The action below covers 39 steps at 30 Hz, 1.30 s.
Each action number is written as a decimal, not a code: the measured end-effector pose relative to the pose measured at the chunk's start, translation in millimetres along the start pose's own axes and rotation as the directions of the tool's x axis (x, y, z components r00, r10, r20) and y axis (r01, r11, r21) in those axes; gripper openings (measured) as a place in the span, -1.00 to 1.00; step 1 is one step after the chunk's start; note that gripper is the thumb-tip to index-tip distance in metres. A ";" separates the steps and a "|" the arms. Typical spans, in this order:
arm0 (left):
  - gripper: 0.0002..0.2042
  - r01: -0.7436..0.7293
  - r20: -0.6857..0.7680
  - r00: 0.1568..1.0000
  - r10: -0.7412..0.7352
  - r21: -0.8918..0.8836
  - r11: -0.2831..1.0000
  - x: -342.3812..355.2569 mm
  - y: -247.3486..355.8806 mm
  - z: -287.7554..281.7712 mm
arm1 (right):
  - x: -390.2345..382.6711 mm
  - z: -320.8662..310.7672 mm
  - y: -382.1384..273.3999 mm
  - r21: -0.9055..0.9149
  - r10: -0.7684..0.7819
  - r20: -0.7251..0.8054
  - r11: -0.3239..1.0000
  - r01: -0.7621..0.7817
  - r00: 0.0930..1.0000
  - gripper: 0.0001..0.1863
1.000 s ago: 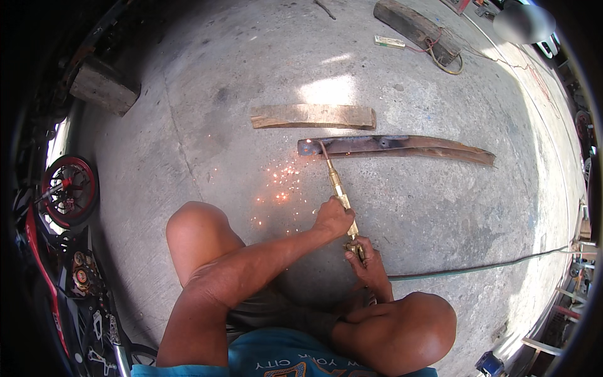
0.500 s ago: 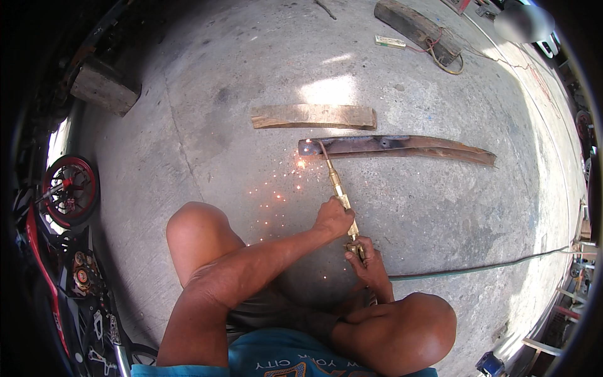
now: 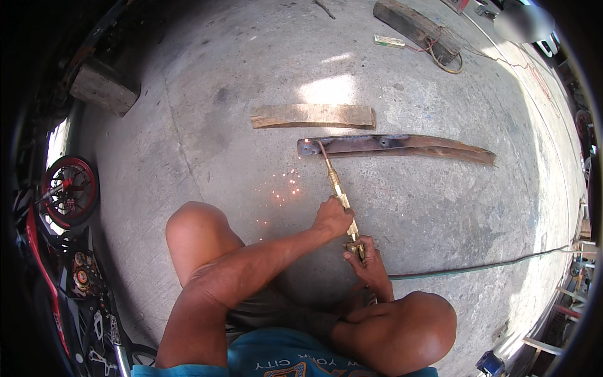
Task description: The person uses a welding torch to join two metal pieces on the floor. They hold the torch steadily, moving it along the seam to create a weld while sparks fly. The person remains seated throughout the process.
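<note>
A brass cutting torch (image 3: pixel 335 180) slants up and left in front of me, its bent tip at the left end of a long rusty steel channel (image 3: pixel 402 146) on the floor. My left hand (image 3: pixel 333 215) is wrapped round the torch's body. Closer to me, my right hand (image 3: pixel 370 261) grips the valve end of the same torch. One small spot glows orange on the channel's left end, near some small holes. Orange sparks (image 3: pixel 292 184) scatter over the floor to the left of the torch.
Just beyond the channel lies a short wooden plank (image 3: pixel 314 116). A green hose (image 3: pixel 477 269) runs off to the right. A heavy timber (image 3: pixel 414 28) with a cable loop lies at the far right, a wooden block (image 3: pixel 105 87) at the far left. A red motorcycle (image 3: pixel 69 191) stands at left.
The sparks have thinned, and the bright burst below the channel's left end is gone. Both hands and the torch have hardly moved.
</note>
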<state>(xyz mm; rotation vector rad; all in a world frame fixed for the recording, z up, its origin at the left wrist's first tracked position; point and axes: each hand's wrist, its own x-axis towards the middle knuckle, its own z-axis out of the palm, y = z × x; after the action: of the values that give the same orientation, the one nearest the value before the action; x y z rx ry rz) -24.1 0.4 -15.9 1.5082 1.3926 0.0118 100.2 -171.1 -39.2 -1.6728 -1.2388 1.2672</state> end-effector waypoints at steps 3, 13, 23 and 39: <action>-0.47 0.002 0.005 1.000 -0.002 -0.006 1.000 -0.1 -0.6 -0.3 | 0.7 0.6 0.0 -0.010 -0.013 -0.006 1.000 0.013 1.000 -0.54; -0.49 0.002 0.015 1.000 -0.002 -0.016 1.000 -0.6 -0.4 -0.4 | 0.6 0.6 3.1 -0.013 -0.010 0.005 1.000 0.010 1.000 -0.53; -0.46 0.023 0.018 1.000 -0.023 -0.026 0.999 -2.2 1.8 -0.5 | 0.1 1.5 5.5 -0.009 -0.005 0.004 1.000 0.005 1.000 -0.53; -0.45 0.025 0.011 1.000 -0.025 -0.028 0.999 0.7 -3.0 1.3 | 1.3 1.5 -0.6 -0.006 -0.004 -0.007 1.000 0.004 1.000 -0.54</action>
<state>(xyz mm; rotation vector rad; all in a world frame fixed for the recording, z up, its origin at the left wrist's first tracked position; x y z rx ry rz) -25.2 -0.6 -18.9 1.4654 1.3973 0.0086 98.6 -169.7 -39.4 -1.6766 -1.2423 1.2552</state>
